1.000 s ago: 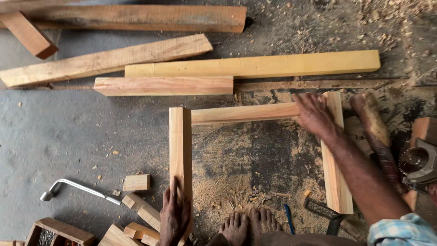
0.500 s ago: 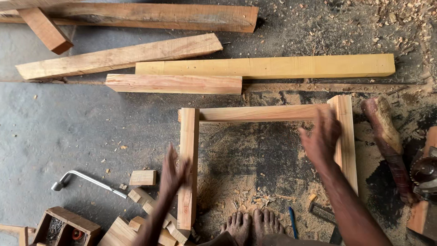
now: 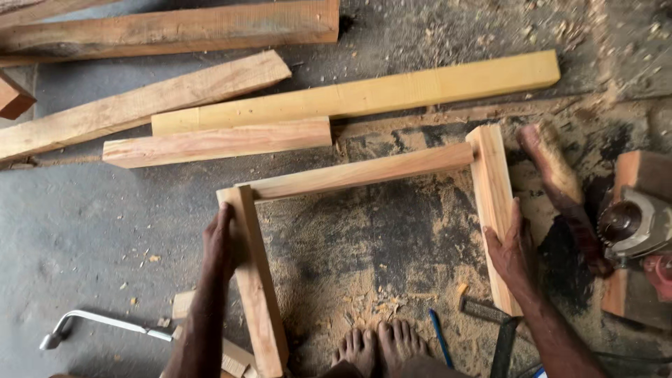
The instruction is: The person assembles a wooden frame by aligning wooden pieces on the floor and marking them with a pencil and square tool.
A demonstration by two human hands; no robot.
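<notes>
From the head camera I saw my left hand (image 3: 220, 245) clasping the left leg (image 3: 255, 280) at seven o'clock and my right hand (image 3: 511, 248) pressed flat on the right leg (image 3: 493, 189) at four; the crossbar (image 3: 357, 171) ran left-right between, on the floor (image 3: 91, 231).
</notes>
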